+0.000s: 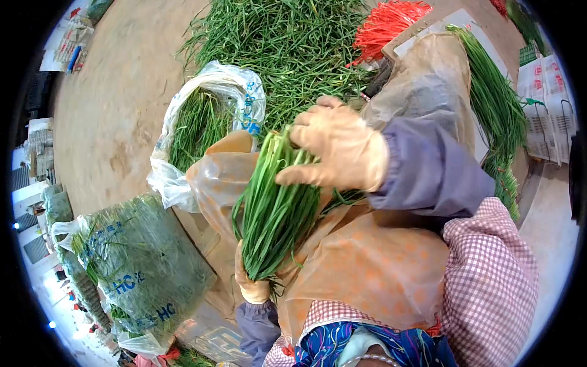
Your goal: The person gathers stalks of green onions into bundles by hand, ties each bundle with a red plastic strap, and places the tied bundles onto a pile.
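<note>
A bunch of long green chives [278, 208] stands tilted over my lap, its cut ends at the top. My left hand [252, 289], in a tan glove, is closed round the lower leafy end; the leaves hide part of its fingers. My right hand [336, 144], also gloved, lies against the top right of the bunch, fingers and thumb spread apart and slightly blurred. The thumb stretches across the leaves. An orange-brown translucent plastic sheet [367, 263] covers my lap and knees.
A big heap of loose chives [281, 49] lies ahead. Red ties [391, 27] rest at the back right, near more long chives [498, 92]. At left are an opened plastic bag [165, 144] with greens inside and a filled clear bag [143, 263]. White crates [547, 110] stand at right.
</note>
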Action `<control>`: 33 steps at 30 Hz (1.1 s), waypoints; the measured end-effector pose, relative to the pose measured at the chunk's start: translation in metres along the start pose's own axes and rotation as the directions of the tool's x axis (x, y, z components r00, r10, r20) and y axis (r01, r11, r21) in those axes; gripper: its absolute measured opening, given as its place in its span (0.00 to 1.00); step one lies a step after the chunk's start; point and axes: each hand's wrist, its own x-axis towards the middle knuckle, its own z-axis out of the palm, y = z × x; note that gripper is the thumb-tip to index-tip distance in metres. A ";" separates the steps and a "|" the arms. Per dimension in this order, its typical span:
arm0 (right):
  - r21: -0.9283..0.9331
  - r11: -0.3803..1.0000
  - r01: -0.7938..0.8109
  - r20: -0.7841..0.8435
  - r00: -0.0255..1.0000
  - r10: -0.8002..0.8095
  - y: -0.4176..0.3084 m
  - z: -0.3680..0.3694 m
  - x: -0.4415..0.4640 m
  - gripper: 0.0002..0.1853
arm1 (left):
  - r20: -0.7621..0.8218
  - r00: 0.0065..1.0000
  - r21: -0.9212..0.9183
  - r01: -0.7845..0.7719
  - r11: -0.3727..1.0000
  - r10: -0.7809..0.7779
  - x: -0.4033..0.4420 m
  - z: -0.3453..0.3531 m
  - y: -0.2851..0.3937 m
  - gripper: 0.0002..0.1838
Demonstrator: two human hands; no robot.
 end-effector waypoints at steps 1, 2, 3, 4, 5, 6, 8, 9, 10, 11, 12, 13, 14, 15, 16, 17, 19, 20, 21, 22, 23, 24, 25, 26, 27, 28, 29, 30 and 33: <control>0.023 1.000 0.019 -0.149 0.989 -0.015 -0.002 0.016 0.001 0.30 | -0.011 1.000 0.002 -0.006 1.000 0.006 0.000 0.001 0.000 0.29; 0.027 0.999 0.030 -0.223 0.974 -0.023 -0.002 0.027 0.003 0.26 | -0.011 0.999 0.021 -0.031 0.999 0.032 -0.001 0.003 0.000 0.29; 0.075 0.996 0.046 -0.204 0.978 -0.030 -0.001 0.031 0.006 0.21 | -0.012 0.998 0.040 -0.056 0.998 0.057 -0.002 0.004 0.001 0.29; 0.123 0.990 0.062 -0.185 0.982 -0.039 0.002 0.032 0.009 0.16 | -0.035 0.999 0.049 -0.031 0.998 0.032 -0.005 0.005 0.001 0.30; 0.191 0.976 0.104 -0.238 0.970 -0.056 0.006 0.032 0.010 0.13 | -0.058 0.998 0.056 -0.006 0.998 0.009 -0.008 0.005 -0.001 0.30; 0.255 0.955 0.149 -0.291 0.954 -0.071 0.013 0.031 0.011 0.10 | -0.082 0.997 0.060 0.019 0.998 -0.014 -0.010 0.004 -0.004 0.30; 0.511 0.839 0.186 -0.432 0.900 0.064 0.027 0.033 0.012 0.06 | -0.071 0.997 0.006 0.012 1.000 -0.012 -0.012 0.002 -0.009 0.30; 0.424 0.898 0.120 -0.542 0.828 0.145 0.040 0.024 0.015 0.05 | -0.065 0.998 0.002 0.009 1.000 -0.009 -0.012 0.003 -0.006 0.31; 0.380 0.921 0.086 -0.629 0.755 0.189 0.061 0.015 0.019 0.06 | -0.059 0.998 -0.002 0.004 1.000 -0.004 -0.012 0.003 -0.003 0.31; 0.361 0.931 -0.063 -0.637 0.712 0.296 0.084 0.004 0.019 0.09 | -0.054 0.997 -0.086 0.050 0.995 -0.055 -0.013 0.002 -0.001 0.31; 0.291 0.853 -0.433 -0.460 0.718 0.522 0.097 -0.020 0.019 0.11 | -0.042 0.994 -0.168 0.094 0.981 -0.102 -0.014 0.001 0.002 0.32; 0.196 0.882 -0.428 -0.510 0.724 0.465 0.108 -0.023 0.014 0.12 | -0.027 0.989 -0.250 0.134 0.959 -0.145 -0.013 0.001 0.004 0.32; 0.098 0.901 -0.422 -0.552 0.730 0.402 0.114 -0.024 0.013 0.12 | -0.019 0.989 -0.250 0.139 0.958 -0.149 -0.011 0.002 0.008 0.33; 0.149 0.958 -0.243 -0.592 0.754 0.283 0.094 -0.023 0.014 0.12 | -0.009 0.988 -0.248 0.150 0.957 -0.157 -0.009 0.002 0.012 0.33; 0.191 0.980 -0.053 -0.636 0.754 0.164 0.063 -0.021 0.014 0.12 | -0.002 0.986 -0.244 0.161 0.956 -0.167 -0.008 0.002 0.015 0.33; 0.139 0.989 0.054 -0.578 0.815 0.037 0.042 -0.019 0.011 0.14 | -0.002 0.986 -0.231 0.162 0.959 -0.167 -0.010 0.002 0.014 0.33; 0.013 0.993 0.117 -0.325 0.940 -0.106 0.001 -0.014 0.009 0.20 | 0.004 0.987 -0.202 0.160 0.966 -0.163 -0.011 0.000 0.007 0.33; -0.081 0.993 0.088 -0.126 0.987 -0.098 -0.014 -0.011 0.012 0.24 | -0.028 0.989 -0.167 0.137 0.976 -0.143 -0.011 0.001 0.004 0.33; -0.117 0.993 0.029 -0.050 0.998 -0.035 -0.017 0.003 0.018 0.25 | -0.059 0.991 -0.131 0.114 0.985 -0.123 -0.013 0.004 0.001 0.33; -0.157 0.987 -0.028 0.024 0.999 0.032 -0.016 0.024 0.022 0.27 | -0.078 0.993 -0.099 0.080 0.992 -0.088 -0.016 0.005 -0.005 0.33; -0.067 0.997 -0.046 0.005 0.999 0.047 -0.010 0.040 0.026 0.21 | -0.098 0.994 -0.065 0.047 0.997 -0.053 -0.018 0.005 -0.011 0.33; 0.031 0.995 -0.093 0.038 0.995 0.092 -0.007 0.046 0.030 0.16 | -0.082 0.995 -0.081 0.042 0.996 -0.049 -0.018 0.004 -0.012 0.32; 0.108 0.989 -0.097 -0.005 0.995 0.098 -0.004 0.054 0.030 0.14 | -0.068 0.997 -0.099 0.040 0.994 -0.047 -0.018 0.002 -0.012 0.32; 0.186 0.978 -0.096 -0.045 0.993 0.106 -0.002 0.060 0.030 0.12 | -0.056 0.997 -0.116 0.041 0.992 -0.048 -0.020 0.000 -0.012 0.32; 0.098 0.992 -0.081 -0.041 0.996 0.085 -0.002 0.060 0.031 0.11 | -0.060 0.997 -0.092 0.047 0.995 -0.053 -0.020 0.001 -0.010 0.32; 0.006 0.998 -0.065 -0.037 0.997 0.065 0.000 0.056 0.032 0.10 | -0.062 0.997 -0.069 0.050 0.996 -0.054 -0.018 0.002 -0.006 0.32; -0.087 0.995 -0.051 -0.034 0.998 0.048 0.002 0.051 0.034 0.09 | -0.061 0.997 -0.047 0.052 0.998 -0.055 -0.016 0.003 -0.002 0.32; -0.159 0.985 -0.069 -0.066 0.996 0.059 0.006 0.045 0.035 0.07 | -0.051 0.986 -0.136 0.150 0.979 -0.159 -0.016 0.000 0.001 0.32; -0.189 0.930 -0.315 -0.417 0.883 0.214 0.063 0.024 0.047 0.06 | -0.059 0.934 -0.299 0.321 0.898 -0.354 -0.015 -0.002 0.009 0.25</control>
